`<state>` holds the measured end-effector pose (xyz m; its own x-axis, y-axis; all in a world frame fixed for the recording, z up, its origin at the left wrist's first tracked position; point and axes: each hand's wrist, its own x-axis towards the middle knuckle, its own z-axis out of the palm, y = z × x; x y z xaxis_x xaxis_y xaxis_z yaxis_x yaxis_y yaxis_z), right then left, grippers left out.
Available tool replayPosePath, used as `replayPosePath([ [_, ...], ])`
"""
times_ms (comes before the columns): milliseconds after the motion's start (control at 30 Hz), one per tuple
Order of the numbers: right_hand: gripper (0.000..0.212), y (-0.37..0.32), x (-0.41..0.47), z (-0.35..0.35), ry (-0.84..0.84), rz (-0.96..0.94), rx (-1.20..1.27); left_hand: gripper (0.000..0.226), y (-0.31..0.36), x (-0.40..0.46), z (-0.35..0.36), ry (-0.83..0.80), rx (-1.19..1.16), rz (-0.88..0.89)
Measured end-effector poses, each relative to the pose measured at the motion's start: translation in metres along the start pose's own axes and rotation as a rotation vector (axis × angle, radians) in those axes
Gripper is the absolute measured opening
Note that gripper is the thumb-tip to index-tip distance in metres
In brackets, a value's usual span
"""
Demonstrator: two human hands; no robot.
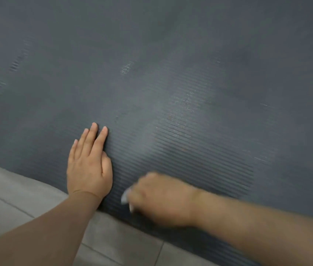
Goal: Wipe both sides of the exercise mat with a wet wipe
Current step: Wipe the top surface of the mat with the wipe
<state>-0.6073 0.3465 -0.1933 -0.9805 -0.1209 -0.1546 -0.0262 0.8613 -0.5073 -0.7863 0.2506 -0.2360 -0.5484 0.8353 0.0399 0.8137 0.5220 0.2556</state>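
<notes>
Grey ribbed mat (171, 73) lies on the floor (17, 198), left hand (89, 166) flat, right hand (161, 198) clenching the wipe (125, 196); hard strokes near the edge could bunch it.

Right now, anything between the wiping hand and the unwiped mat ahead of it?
Nothing visible blocks it. The right hand grips the pale wet wipe on the dark grey ribbed exercise mat near its front edge. The left hand presses flat on the mat just to its left; the mat beyond and to the right looks bare.
</notes>
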Motion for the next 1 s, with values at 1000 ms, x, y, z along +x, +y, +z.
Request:
replayPosePath([
  [1000,0.025,0.112,-0.071,-0.029,0.537,0.667,-0.148,0.063,0.001,-0.002,-0.001,0.001,-0.023,-0.006],
])
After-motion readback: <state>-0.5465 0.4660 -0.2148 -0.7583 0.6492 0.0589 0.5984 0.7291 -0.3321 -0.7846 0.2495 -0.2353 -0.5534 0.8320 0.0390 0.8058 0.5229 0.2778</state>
